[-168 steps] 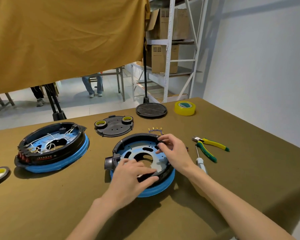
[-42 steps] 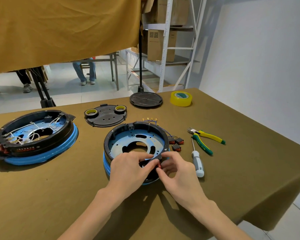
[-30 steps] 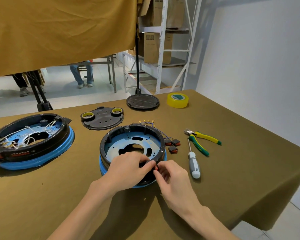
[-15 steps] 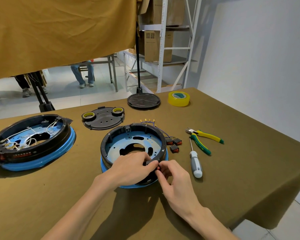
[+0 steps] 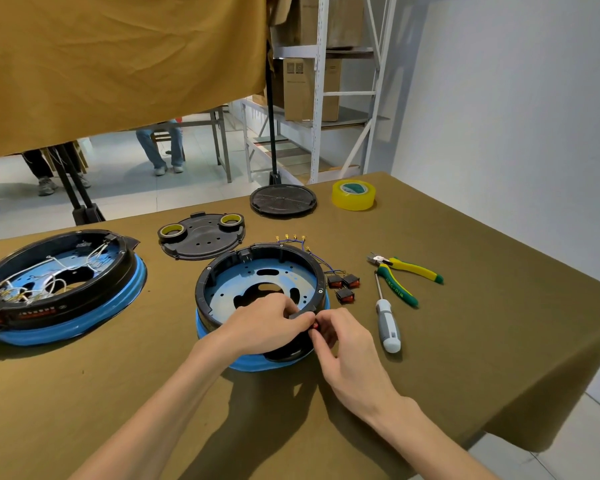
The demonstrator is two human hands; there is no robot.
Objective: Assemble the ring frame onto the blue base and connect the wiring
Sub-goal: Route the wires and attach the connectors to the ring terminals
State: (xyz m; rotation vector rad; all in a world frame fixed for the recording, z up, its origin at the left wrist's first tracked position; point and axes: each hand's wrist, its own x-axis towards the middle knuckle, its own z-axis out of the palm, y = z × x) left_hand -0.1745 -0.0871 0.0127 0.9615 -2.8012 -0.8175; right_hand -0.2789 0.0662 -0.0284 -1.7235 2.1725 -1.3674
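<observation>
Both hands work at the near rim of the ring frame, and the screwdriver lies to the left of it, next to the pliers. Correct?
Not quite. In the head view the screwdriver lies to the right of the ring frame, next to the pliers. Left hand and right hand are at its near rim.

I see an olive-covered table (image 5: 465, 358), blue base (image 5: 257, 363) under my hands, screwdriver (image 5: 388, 327) and pliers (image 5: 400, 277) right of my right hand (image 5: 343, 351), second assembly (image 5: 59, 289) far left, tape roll (image 5: 353, 195) beyond.
</observation>
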